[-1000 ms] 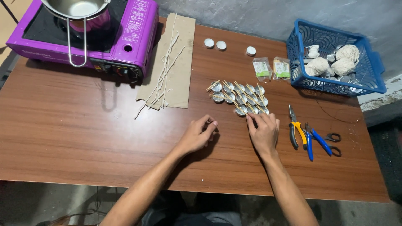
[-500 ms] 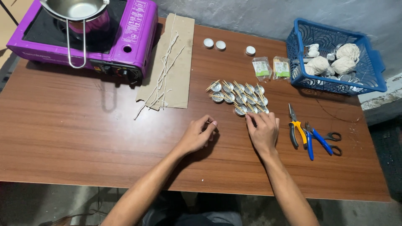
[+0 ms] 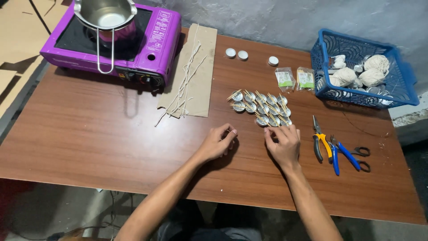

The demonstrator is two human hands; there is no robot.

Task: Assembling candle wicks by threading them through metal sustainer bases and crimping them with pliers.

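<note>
**Hands barely budged, both parked by the little metal cups**

Pretty much no change from a second ago: same spots on the table [image 3: 89, 134], fingers maybe curled a touch more, nothing else shifted.

Head view, the only one here:

Left hand [image 3: 217, 143] resting on the wood, fingers loosely curled in, thumb and fingertips pinched near something tiny; can't tell what, or whether anything's actually held. Right hand [image 3: 283, 145] flat-ish just beside it, fingers bent, fingertips touching the near edge of the cluster of small metal cups [image 3: 261, 108]. Not gripping any cup as far as visible.

Cups sitting in rows just beyond the right fingertips, each with thin wooden sticks across the top.

Off to the right of the right hand: yellow-handled pliers [image 3: 320, 142], blue-handled pliers [image 3: 341, 155], black scissors [image 3: 362, 157], all close together. Further out past those, blue basket [image 3: 356, 96] with balls of white string. Two small packets [image 3: 294, 79] between basket and cups.

Beyond the left hand: cardboard strip [image 3: 196, 76] with white wicks lying on it, then purple portable stove [image 3: 151, 40] carrying a steel pot [image 3: 107, 15]. Three white round caps [image 3: 243, 55] near the far edge.
</note>
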